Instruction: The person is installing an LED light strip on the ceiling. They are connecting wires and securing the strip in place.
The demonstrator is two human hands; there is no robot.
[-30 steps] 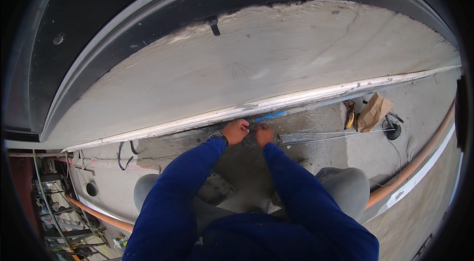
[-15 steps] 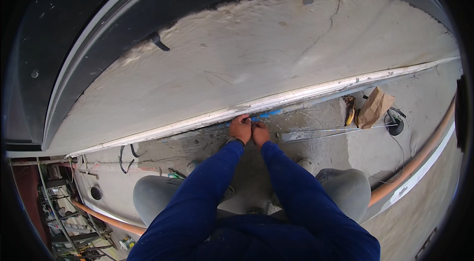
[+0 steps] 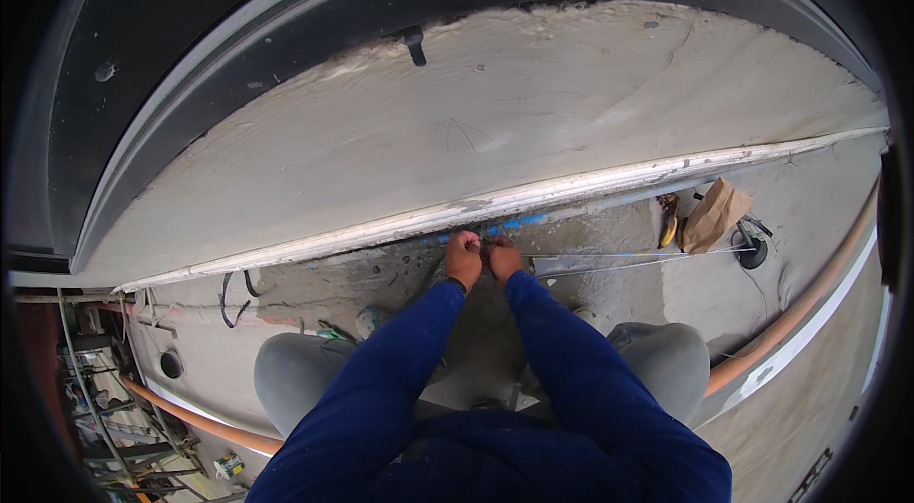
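Note:
My left hand [image 3: 464, 258] and my right hand [image 3: 503, 256] are close together in front of me, low by the foot of the wall. Fingers on both are closed in a pinch, and a small dark thing seems to lie between them, too small to name. Just beyond the fingertips runs a blue strip [image 3: 524, 220], perhaps a pipe, along the wall's base. To the right of my right hand, thin pale rods [image 3: 619, 261] stretch across the wet concrete floor [image 3: 609, 294].
A pale wall [image 3: 381, 160] with a white ledge [image 3: 333, 243] curves ahead. Rightward lie a brown paper bag [image 3: 716, 217], a yellow-and-dark tool [image 3: 669, 222] and a round black object [image 3: 752, 253]. An orange pipe [image 3: 800, 332] bends along the right. Black cable loops [image 3: 228, 303] stand at left.
Both hands have come slightly back from the blue strip, still pinched close together. The whole view has shifted a little, with the wall's dark tab now farther right.

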